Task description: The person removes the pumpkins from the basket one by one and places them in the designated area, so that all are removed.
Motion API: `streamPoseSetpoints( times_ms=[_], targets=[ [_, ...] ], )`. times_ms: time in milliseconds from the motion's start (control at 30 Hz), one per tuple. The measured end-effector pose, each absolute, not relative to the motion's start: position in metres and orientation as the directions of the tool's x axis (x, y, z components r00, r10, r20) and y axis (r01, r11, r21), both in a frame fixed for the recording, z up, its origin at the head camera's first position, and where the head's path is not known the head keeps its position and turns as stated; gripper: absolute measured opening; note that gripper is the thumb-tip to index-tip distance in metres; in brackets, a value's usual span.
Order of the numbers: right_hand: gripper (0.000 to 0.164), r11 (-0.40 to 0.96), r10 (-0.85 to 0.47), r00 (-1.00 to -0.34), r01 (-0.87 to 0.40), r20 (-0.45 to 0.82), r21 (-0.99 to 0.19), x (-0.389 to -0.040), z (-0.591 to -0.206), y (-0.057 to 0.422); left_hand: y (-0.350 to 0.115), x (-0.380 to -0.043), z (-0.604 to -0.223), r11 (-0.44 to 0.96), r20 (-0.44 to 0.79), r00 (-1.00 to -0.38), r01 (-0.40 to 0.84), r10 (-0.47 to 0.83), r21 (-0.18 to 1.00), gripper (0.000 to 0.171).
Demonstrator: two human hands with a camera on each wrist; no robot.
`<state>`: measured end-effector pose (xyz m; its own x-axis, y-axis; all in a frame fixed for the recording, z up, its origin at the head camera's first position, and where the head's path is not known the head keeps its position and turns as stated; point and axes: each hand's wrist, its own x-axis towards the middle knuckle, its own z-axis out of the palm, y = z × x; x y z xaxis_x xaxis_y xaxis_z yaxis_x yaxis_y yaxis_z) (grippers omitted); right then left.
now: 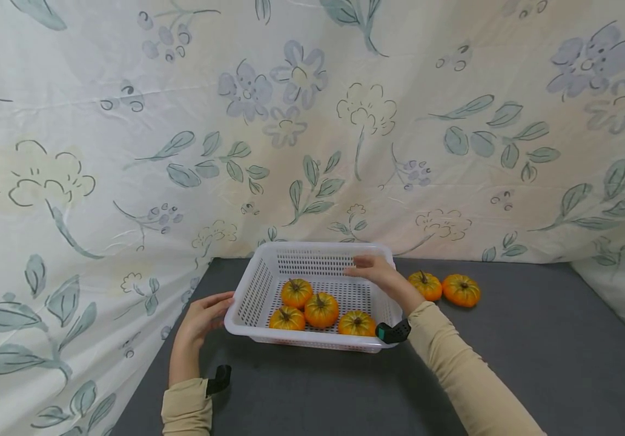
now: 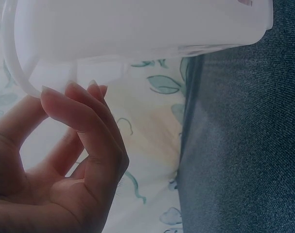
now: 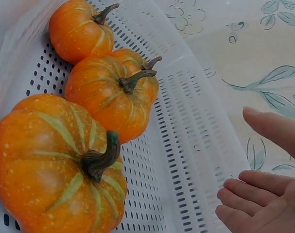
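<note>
A white plastic basket [image 1: 243, 332] with slotted walls holds several small orange pumpkins [image 1: 321, 310], striped yellow with dark stems. At the basket's left end, my left hand [image 1: 203, 318] pinches the rim; in the left wrist view its curled fingers [image 2: 84, 116] meet the rim's edge. Over the right part of the basket hovers my right hand [image 1: 379, 274], empty, its fingers extended. The right wrist view has this right hand [image 3: 268, 194] with thumb and fingers spread apart, away from the nearest pumpkin [image 3: 60, 165].
Two more pumpkins [image 1: 424, 285] [image 1: 461, 290] lie side by side on the dark grey table [image 1: 536, 339], right of the basket. Behind the table hangs a pale floral cloth [image 1: 312, 151], which also borders its left and right sides.
</note>
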<state>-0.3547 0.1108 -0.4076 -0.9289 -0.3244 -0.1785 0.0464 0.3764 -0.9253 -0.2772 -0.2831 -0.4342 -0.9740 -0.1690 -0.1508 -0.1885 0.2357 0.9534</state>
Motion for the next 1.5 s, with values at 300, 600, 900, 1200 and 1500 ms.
streamPoseSetpoints(
  times_ms=[300, 600, 900, 1200, 1500],
  targets=[
    [0.071, 0.475, -0.387, -0.89, 0.033, -0.242, -0.88, -0.353, -0.407, 0.102, -0.283, -0.278, -0.435, 0.231, -0.153, -0.974, -0.189, -0.166, 0.954, 0.052],
    [0.066, 0.494, -0.483, -0.811, 0.058, -0.33, -0.867, -0.352, -0.409, 0.094, -0.282, -0.279, -0.435, 0.231, -0.159, -0.973, -0.196, -0.168, 0.953, 0.053],
    [0.067, 0.48, -0.558, -0.738, 0.085, -0.379, -0.873, -0.354, -0.412, 0.088, -0.283, -0.279, -0.434, 0.233, -0.162, -0.972, -0.199, -0.169, 0.952, 0.054],
    [0.063, 0.49, -0.592, -0.701, 0.079, -0.398, -0.868, -0.359, -0.417, 0.082, -0.283, -0.28, -0.436, 0.218, -0.164, -0.974, -0.197, -0.158, 0.956, 0.051],
    [0.064, 0.512, -0.614, -0.686, 0.031, -0.39, -0.859, -0.359, -0.417, 0.077, -0.284, -0.278, -0.434, 0.228, -0.159, -0.976, -0.191, -0.151, 0.955, 0.054]
  ],
)
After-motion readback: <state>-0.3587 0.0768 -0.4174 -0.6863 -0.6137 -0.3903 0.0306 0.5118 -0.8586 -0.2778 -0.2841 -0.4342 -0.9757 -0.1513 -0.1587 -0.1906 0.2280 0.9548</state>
